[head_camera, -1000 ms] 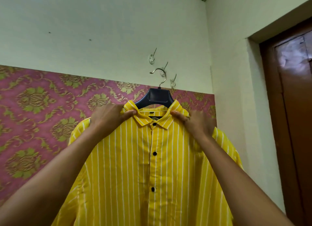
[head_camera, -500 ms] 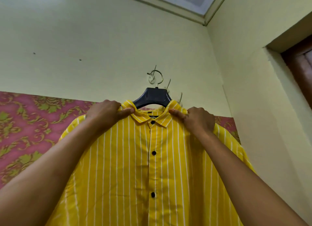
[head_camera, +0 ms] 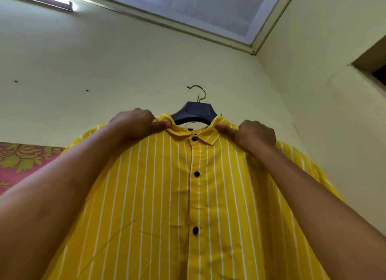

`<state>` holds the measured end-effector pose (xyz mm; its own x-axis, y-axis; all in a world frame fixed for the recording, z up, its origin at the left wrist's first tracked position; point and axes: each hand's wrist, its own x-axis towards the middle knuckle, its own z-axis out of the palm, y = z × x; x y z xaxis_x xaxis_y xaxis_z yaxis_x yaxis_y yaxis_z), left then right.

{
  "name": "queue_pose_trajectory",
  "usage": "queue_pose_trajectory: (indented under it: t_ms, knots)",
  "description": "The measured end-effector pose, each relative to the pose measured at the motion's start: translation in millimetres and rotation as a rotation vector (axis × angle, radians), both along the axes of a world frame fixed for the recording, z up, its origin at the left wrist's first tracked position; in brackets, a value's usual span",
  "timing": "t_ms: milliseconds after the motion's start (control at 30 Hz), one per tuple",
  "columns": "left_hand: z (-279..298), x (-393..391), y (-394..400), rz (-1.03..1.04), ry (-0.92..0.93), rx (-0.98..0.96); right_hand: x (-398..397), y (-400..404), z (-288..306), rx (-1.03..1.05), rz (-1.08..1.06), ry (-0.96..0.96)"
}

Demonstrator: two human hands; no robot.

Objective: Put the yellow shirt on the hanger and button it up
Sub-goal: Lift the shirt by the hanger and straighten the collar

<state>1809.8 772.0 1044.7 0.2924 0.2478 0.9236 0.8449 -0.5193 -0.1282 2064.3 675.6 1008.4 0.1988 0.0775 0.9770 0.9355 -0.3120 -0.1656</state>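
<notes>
- The yellow shirt [head_camera: 188, 196] sits on the dark hanger [head_camera: 193, 113], held up in front of the pale wall [head_camera: 104, 70], with the placket closed over the three black buttons in view.
- The left hand [head_camera: 135, 123] pinches the shirt at the shoulder just beside the collar [head_camera: 183, 131], thumb pressed on the collar edge and fingers curled over the fabric.
- The right hand [head_camera: 254, 135] grips the other shoulder the same way, thumb pointing in toward the collar.
- The step in hand looks like raising the shirt to hang it; the metal hook [head_camera: 198, 92] appears free, and no peg is visible.
- To do it well, lift both shoulders evenly so the hanger stays level and the hook stays upright.
- Keep the pinch close to the collar so the fabric does not slide off the hanger's arms.
- Let go only once the hook bears the weight.
</notes>
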Motion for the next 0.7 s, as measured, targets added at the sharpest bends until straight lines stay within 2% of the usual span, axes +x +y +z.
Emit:
queue_pose_trajectory:
  t_ms: [700]
  knots:
    - [23,22,15,-0.014,0.032,-0.149,17,22,25,-0.117,0.035,0.029]
